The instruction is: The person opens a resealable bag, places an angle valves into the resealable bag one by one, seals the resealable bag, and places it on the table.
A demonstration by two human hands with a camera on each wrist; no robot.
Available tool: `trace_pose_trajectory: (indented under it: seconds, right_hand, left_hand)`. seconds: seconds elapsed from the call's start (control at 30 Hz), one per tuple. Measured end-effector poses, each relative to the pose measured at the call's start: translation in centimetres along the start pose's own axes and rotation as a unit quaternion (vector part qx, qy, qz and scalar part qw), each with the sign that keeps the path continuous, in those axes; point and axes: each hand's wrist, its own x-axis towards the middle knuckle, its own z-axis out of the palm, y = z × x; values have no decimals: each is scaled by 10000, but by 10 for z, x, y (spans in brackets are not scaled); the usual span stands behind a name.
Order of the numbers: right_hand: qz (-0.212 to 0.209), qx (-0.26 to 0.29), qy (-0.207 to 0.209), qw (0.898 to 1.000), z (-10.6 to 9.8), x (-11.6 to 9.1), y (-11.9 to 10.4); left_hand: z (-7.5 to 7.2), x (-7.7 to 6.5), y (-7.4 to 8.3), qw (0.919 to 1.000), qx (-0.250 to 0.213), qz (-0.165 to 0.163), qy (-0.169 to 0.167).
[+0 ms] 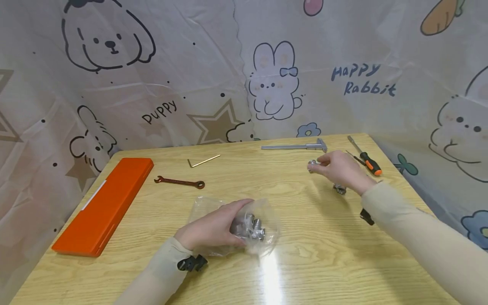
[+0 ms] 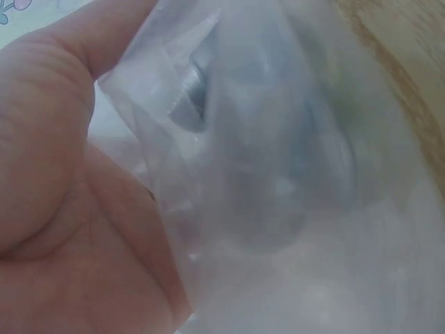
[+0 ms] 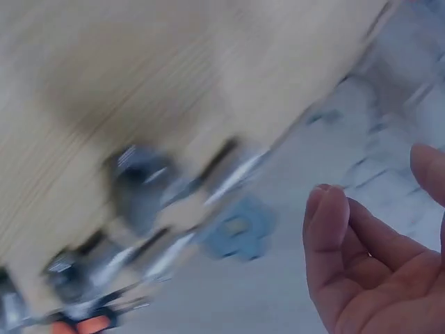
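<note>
My left hand (image 1: 213,224) grips a clear plastic bag (image 1: 270,212) from its left side, thumb and fingers spread round it. Inside the bag lie several shiny metal pipe fittings (image 1: 258,231); through the hazy plastic (image 2: 278,174) in the left wrist view their shapes are blurred. My right hand (image 1: 343,169) is over the right side of the table, beside a metal fitting (image 1: 313,164). In the right wrist view its fingers (image 3: 327,226) are loosely bent, thumb apart, nothing between them. Another fitting (image 1: 339,189) lies below the right wrist. Blurred fittings (image 3: 139,184) also show in the right wrist view.
An orange case (image 1: 108,203) lies along the left side. A reddish wrench (image 1: 179,182) and a gold hex key (image 1: 204,161) are right of it. Calipers (image 1: 293,147) lie at the back edge, screwdrivers (image 1: 367,161) at the back right. A printed curtain (image 1: 213,84) hangs behind.
</note>
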Motion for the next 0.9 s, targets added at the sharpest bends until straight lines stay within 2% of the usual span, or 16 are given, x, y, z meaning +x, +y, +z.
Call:
trace_pose_trajectory:
  seconds: [0.13,0.27,0.5,0.67,0.9]
  right_hand:
    - [504,-148,-304,9982,-4,26,25]
    - [692,-509,-408,9955,2,44,37]
    - [883,-999,-282,9907,14,59,26]
    - [1093,-1028,-179,9885,21,65,23]
    - [1061,-943,-152,9898,27,71,26]
  left_hand:
    - [1,-1,0,10000,-22,-11,6]
    - [1,-1,0,10000,-53,5,-4]
    - [0,0,1,10000,-90,-14,-23]
    - [0,0,2,10000,-42,10,-21]
    - [0,-1,1,10000,-63,24,5]
